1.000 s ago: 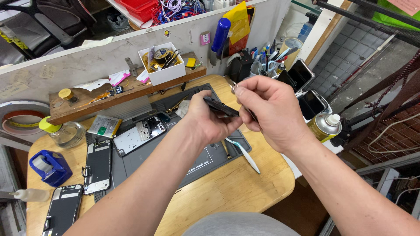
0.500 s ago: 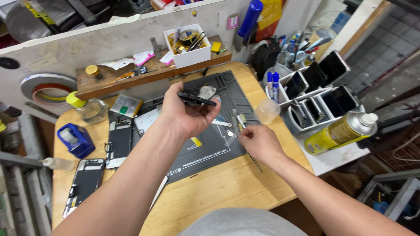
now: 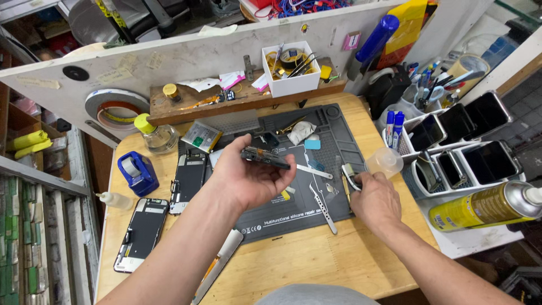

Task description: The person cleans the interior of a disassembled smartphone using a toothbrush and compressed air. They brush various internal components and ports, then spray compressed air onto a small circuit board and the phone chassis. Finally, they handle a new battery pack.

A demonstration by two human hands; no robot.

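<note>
Your left hand (image 3: 248, 178) holds an opened phone (image 3: 265, 157) flat above the grey mat (image 3: 316, 212), fingers curled under it and thumb along the near edge, so its inside faces up where you can see it. Your right hand (image 3: 374, 199) rests low on the mat's right side, fingertips pinched on a small metal part (image 3: 348, 172), just beside the tweezers (image 3: 323, 206) lying within easy reach
</note>
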